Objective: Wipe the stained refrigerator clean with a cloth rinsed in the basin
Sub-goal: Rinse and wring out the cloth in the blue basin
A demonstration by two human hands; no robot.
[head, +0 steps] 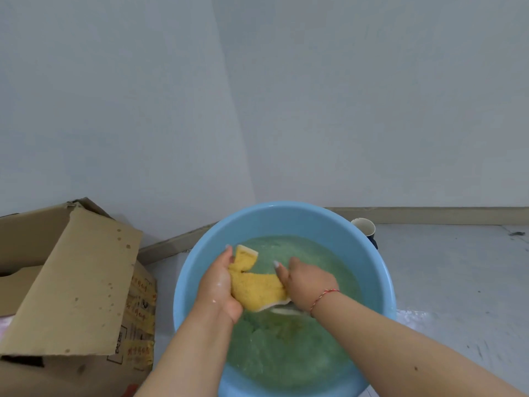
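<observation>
**Both hands clenched on cloth over basin**

Both hands grip one yellow cloth (257,287) above the water. Left hand (219,285) is clenched around the cloth's left end, a folded corner sticking up past its fingers. Right hand (307,283) is clenched on the right end, a red string bracelet (323,296) at its wrist. Directly beneath the grip sits the light blue basin (286,219), holding greenish, rippled water (286,351). Left of the grip stands an open cardboard box (71,285), spotted. Beyond the right hand, behind the basin rim, a paper cup (364,226) rests on the floor near the wall.
</observation>
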